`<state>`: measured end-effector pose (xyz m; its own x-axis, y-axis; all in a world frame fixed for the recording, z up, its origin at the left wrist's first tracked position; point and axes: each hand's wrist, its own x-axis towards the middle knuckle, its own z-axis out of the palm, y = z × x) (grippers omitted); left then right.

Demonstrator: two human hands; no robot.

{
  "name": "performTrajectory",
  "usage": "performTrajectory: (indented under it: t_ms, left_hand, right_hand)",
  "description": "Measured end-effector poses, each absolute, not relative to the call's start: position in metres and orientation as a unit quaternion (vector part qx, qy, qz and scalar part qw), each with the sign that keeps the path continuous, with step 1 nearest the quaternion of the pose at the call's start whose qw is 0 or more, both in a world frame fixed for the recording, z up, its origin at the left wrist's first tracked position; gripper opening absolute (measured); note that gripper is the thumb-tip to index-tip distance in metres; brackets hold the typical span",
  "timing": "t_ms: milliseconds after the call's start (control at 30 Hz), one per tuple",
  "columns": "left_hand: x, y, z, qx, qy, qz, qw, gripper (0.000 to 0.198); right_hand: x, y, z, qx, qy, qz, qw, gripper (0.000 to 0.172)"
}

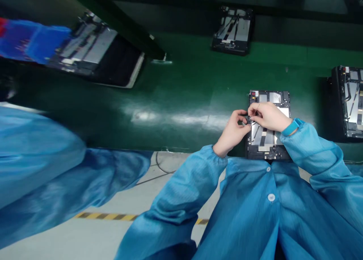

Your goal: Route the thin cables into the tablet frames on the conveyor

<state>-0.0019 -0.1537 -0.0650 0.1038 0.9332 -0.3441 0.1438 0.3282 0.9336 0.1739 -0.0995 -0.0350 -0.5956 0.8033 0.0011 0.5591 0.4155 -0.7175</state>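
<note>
An opened tablet-like unit (265, 139) lies flat on the green bench in front of me, its silver plates, black flat cables and small circuit parts exposed. My left hand (234, 132) is at its left edge, thumb and fingers bent together in a pinch; whatever is between the fingertips is too small to make out. Over the upper left part of the unit, my right hand (269, 116) has its fingers closed on what looks like a thin cable (257, 108). The fingertips of both hands almost meet at that edge. A teal strap (293, 126) circles my right wrist.
Similar opened units sit at the back (232, 29), at the right edge (353, 101) and at the left (87, 44). Blue bins (48, 42) stand at far left near a dark green post (121, 25). A co-worker's blue sleeve (36, 158) reaches in at left.
</note>
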Motion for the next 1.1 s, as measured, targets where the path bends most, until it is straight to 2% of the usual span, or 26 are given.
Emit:
performTrajectory:
  t_ms: [400,600,900,1100]
  left_hand:
    - [-0.007,-0.146,-0.066,0.462,0.522,0.350,0.626,0.042]
    - [-0.003,-0.147,-0.068,0.468,0.548,0.366,0.589,0.046]
    - [0.001,-0.128,-0.065,0.477,0.583,0.324,0.572,0.049]
    - [0.000,-0.120,-0.061,0.466,0.589,0.316,0.580,0.042]
  right_hand:
    - [0.174,-0.098,-0.035,-0.420,-0.806,0.376,0.181,0.015]
    - [0.176,-0.095,-0.036,-0.412,-0.813,0.372,0.175,0.014]
    - [0.175,-0.084,-0.047,-0.420,-0.822,0.311,0.224,0.014]
    - [0.172,-0.080,-0.050,-0.436,-0.810,0.323,0.224,0.014]
